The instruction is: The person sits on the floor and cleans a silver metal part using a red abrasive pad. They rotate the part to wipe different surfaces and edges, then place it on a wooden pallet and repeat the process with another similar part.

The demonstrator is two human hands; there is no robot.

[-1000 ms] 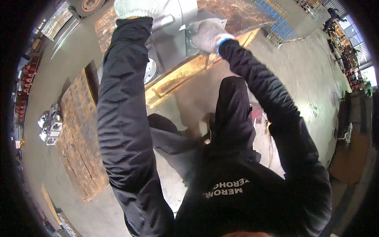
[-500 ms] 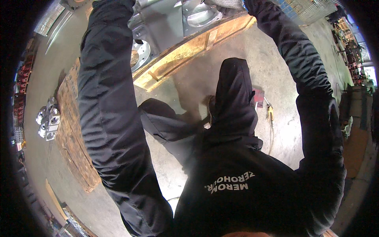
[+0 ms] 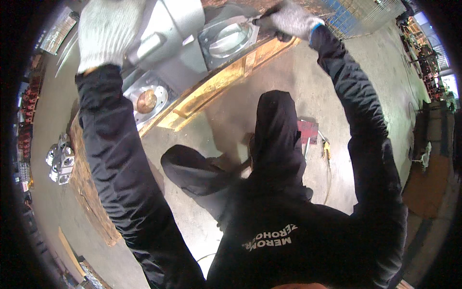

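A large grey metal part [image 3: 185,70] with round and oval openings lies on a wooden pallet [image 3: 226,74] at the top. My left hand [image 3: 108,33], in a whitish knit glove, is over the left side of the metal. Its fingers run out of the picture or are hidden, so their grip cannot be told. To the right, my right hand [image 3: 291,21], in a grey-white glove with a blue cuff edge, is closed near an oval opening [image 3: 231,38]. Something small and dark sticks out from its fingers; its kind cannot be made out.
On the left are a wooden board [image 3: 94,188] and a silver metal part [image 3: 61,161]. Beyond my knee, a red object [image 3: 308,131] and a yellow-handled tool [image 3: 327,148] with a cord lie on the concrete. A wire-mesh basket [image 3: 370,19] stands at upper right.
Both gloved hands now show more fully, lower in the picture. More of the metal part shows, including a round opening at its left. My legs and the floor things sit lower too.
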